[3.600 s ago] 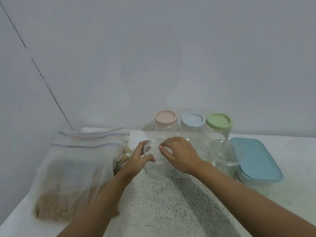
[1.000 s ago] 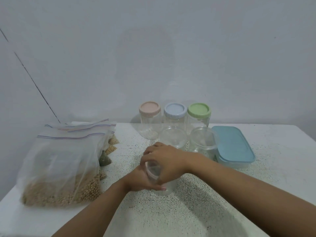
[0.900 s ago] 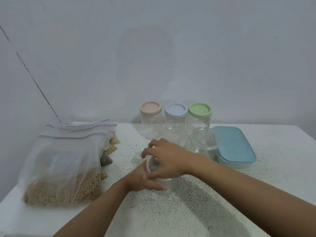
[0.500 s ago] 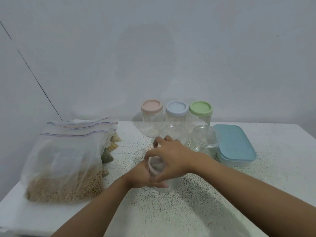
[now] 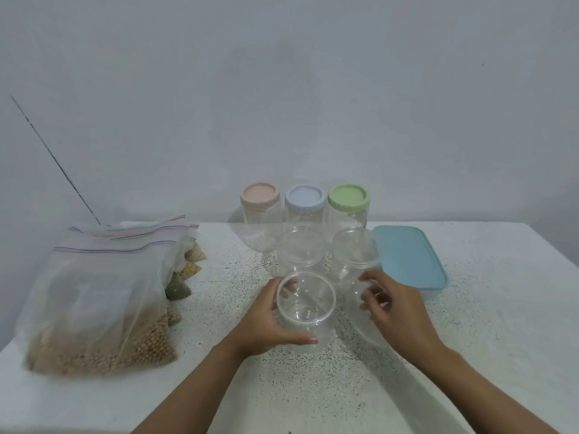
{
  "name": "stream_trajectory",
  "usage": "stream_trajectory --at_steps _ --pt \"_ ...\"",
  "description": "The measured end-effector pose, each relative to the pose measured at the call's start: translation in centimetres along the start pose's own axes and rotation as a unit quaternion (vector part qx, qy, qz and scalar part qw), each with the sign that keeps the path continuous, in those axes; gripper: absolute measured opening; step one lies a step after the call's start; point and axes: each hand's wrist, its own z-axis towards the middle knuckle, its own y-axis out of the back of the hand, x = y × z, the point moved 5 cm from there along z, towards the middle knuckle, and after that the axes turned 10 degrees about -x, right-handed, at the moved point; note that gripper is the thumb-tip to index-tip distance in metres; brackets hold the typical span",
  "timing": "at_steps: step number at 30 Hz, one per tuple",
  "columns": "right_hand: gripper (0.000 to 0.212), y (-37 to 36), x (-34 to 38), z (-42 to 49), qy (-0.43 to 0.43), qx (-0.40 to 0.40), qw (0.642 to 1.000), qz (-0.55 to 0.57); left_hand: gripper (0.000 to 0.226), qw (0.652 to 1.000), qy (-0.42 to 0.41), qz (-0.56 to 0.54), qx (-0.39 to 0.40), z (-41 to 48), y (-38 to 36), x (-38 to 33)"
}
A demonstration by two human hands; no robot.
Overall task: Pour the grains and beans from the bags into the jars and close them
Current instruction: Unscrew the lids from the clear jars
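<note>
One empty clear jar stands open on the table, my left hand curled round its wall from nine o'clock, my right hand pinching its see-through lid at three o'clock; light, stiff, slippery plastic, I judge, best gripped low round the wall.

The table top was off-white, peppered with fine black speckles, densest toward the middle. The wall was plain pale grey, crossed at the left by one thin dark diagonal line. The three rear jars were clear, capped by a pink lid, a pale blue lid and a light green lid. The front jar, the middle jar, the right jar and the loose lid were colourless and transparent. The box lid was sky blue. The front bag was hazy clear with a purple-blue zip stripe; its beans were tan. The bags behind showed pink and blue stripes, pale yellow grain and a dark green fill.
</note>
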Motion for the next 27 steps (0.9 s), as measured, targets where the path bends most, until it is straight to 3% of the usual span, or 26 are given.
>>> stream_trajectory --at_steps 5,10,15,17,20,23,25,27 --pt "0.023 -0.9 -5.6 -0.1 -0.1 0.015 0.994 0.031 0.104 1.0 -0.011 0.009 -0.008 0.2 -1.9 -1.4" --pt "0.024 -2.2 -7.6 0.1 0.002 0.04 0.994 -0.1 0.11 0.999 0.019 -0.006 -0.024 -0.2 -2.5 -1.8" --pt "0.029 -2.5 -7.7 -0.1 0.098 0.063 0.966 -0.232 0.109 0.999 0.04 0.002 -0.029 -0.8 -2.5 -2.2" --pt "0.027 -2.0 -6.9 -0.1 0.112 0.051 0.969 -0.216 0.115 0.998 0.052 0.024 -0.012 -1.1 -2.3 -2.6" --pt "0.017 -0.8 -4.2 0.3 0.103 0.019 0.989 -0.104 0.119 0.995 0.067 0.073 0.02 -1.8 -1.1 -2.9" --pt "0.007 0.0 -0.4 1.3 0.103 0.002 0.995 0.011 0.076 0.989 0.059 0.139 -0.009 -2.7 1.5 -3.5" --pt "0.008 0.3 2.5 2.2 0.118 0.0 0.991 0.06 0.04 0.986 0.048 0.146 -0.062 -3.4 3.8 -4.3" --pt "0.009 -0.4 5.1 3.1 0.127 0.017 0.988 0.089 0.021 0.98 0.037 0.147 -0.126 -4.1 6.6 -5.2"
